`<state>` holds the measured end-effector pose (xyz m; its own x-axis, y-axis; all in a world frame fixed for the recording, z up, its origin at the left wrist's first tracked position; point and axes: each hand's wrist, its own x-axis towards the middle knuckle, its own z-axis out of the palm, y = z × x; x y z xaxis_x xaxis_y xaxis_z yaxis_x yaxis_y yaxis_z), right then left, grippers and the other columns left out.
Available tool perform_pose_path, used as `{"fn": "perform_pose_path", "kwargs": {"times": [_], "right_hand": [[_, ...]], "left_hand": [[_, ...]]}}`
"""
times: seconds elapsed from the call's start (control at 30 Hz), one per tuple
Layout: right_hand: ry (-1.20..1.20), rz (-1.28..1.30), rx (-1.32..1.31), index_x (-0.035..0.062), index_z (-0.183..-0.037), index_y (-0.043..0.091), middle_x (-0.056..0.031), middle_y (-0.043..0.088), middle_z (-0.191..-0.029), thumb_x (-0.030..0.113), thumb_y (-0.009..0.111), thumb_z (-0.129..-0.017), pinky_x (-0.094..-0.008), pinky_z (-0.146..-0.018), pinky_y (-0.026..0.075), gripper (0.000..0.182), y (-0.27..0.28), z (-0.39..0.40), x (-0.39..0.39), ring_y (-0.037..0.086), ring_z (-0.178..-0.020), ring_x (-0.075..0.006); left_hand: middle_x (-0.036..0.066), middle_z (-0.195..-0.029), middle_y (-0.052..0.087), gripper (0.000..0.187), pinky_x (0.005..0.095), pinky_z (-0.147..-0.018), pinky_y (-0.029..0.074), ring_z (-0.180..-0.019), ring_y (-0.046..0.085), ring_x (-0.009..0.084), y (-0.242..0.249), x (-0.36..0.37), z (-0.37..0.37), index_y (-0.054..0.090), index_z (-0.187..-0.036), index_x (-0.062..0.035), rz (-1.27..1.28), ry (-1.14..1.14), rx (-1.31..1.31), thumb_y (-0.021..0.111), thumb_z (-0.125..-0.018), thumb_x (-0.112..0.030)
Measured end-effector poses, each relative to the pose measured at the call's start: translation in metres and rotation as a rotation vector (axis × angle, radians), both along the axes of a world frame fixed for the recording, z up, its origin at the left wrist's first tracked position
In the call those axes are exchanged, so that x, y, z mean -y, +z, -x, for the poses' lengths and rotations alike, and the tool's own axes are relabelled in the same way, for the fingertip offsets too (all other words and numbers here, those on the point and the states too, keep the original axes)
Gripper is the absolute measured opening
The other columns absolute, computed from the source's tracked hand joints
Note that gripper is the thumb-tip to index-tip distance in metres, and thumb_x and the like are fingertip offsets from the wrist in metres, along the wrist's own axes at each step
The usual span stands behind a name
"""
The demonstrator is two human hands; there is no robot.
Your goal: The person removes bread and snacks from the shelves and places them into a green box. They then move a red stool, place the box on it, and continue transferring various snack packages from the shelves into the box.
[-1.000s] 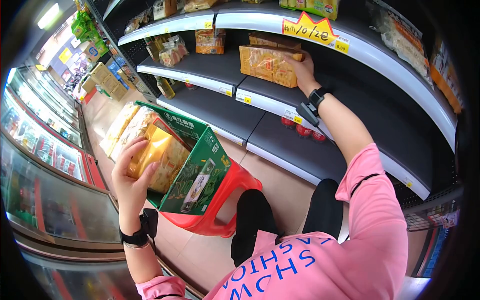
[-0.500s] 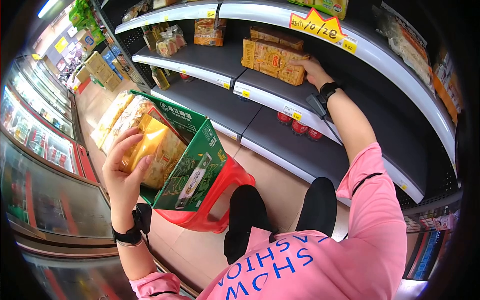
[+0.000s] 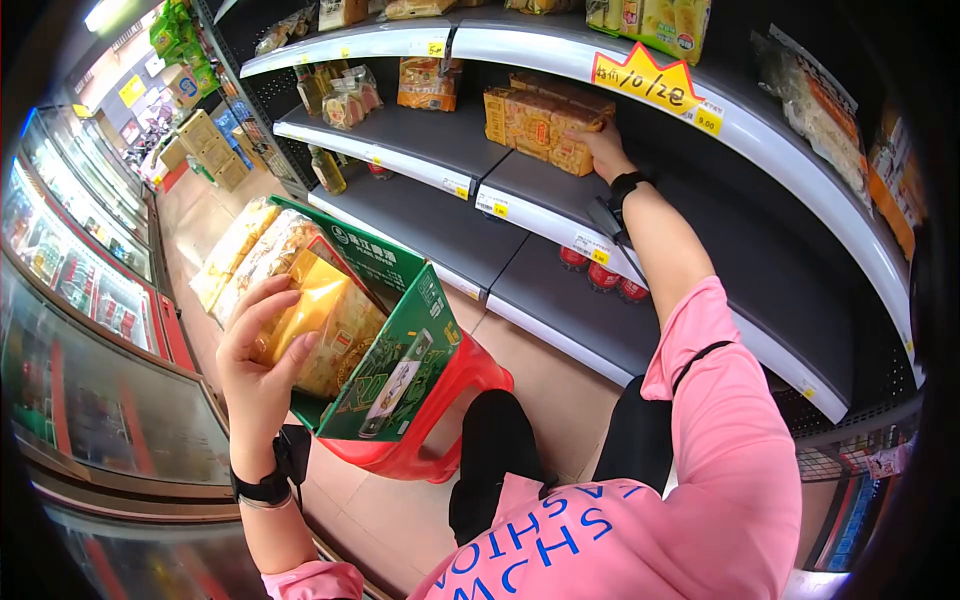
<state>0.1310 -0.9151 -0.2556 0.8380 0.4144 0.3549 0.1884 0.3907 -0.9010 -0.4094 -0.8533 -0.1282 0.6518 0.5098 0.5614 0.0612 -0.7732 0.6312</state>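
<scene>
My left hand (image 3: pixel 262 345) is closed around a packaged loaf in yellow and clear wrapping (image 3: pixel 335 325), which stands in a green cardboard box (image 3: pixel 400 355). More bread bags (image 3: pixel 250 250) stand behind that loaf in the same box. Over at the middle shelf, my right hand (image 3: pixel 603 150) grips the right end of an orange-yellow bread package (image 3: pixel 535 128). This package stands upright on the shelf, in front of a similar pack (image 3: pixel 565 90). My right fingers are partly hidden at the package's end.
Under the box is a red plastic stool (image 3: pixel 475 375). Bottles with red labels (image 3: pixel 602 277) stand on the lower shelf. Bagged bread (image 3: pixel 430 85) sits farther left on the middle shelf. Glass-door coolers (image 3: pixel 95 270) line the left side. A price sign (image 3: pixel 645 80) hangs from the upper shelf edge.
The view has tilted slightly, so the shelves appear lower. My right hand and the bread package have shifted slightly left and back on the shelf. My left hand keeps its hold.
</scene>
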Motion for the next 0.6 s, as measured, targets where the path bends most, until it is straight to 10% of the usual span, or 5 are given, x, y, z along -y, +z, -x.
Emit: {"fn": "perform_pose_path", "kwargs": {"times": [0.6], "right_hand": [[0.01, 0.238, -0.015, -0.0004, -0.113, 0.05, -0.0106, 0.058, -0.11, 0.008, 0.077, -0.065, -0.0303, -0.086, 0.044, 0.056, 0.006, -0.003, 0.027, 0.055, -0.103, -0.0209]], "left_hand": [[0.011, -0.116, 0.055, 0.038, 0.0302, -0.094, 0.038, -0.109, 0.051, 0.02, -0.001, 0.0, -0.002, 0.059, -0.106, 0.0006, 0.011, 0.006, 0.046, 0.066, -0.069, 0.005]]}}
